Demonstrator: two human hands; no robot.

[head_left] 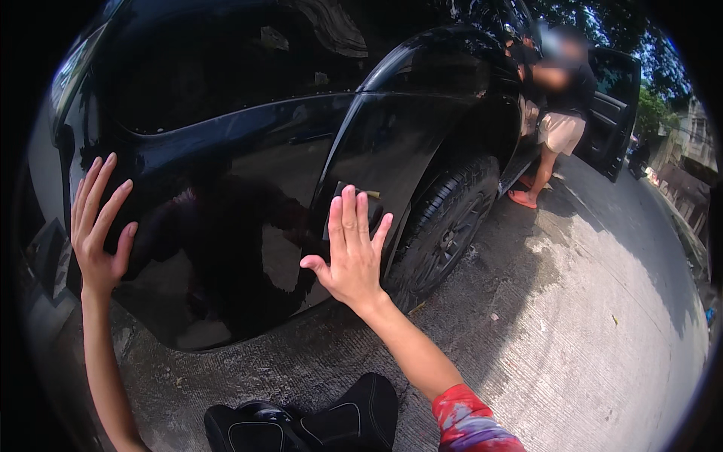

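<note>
Outdoors, daytime. Ground = rough ribbed concrete (557,369), approx 3 to 7 o'clock, w/ a bright sunlit patch (602,301) at 4. Dk shade (467,320) at 5, plus a 2nd shadow band (640,215) nr 3. Leafy green trees (652,113) at 2. Pale bldg (697,124) btwn 2 & 3, details too small/blurred to tell
</note>
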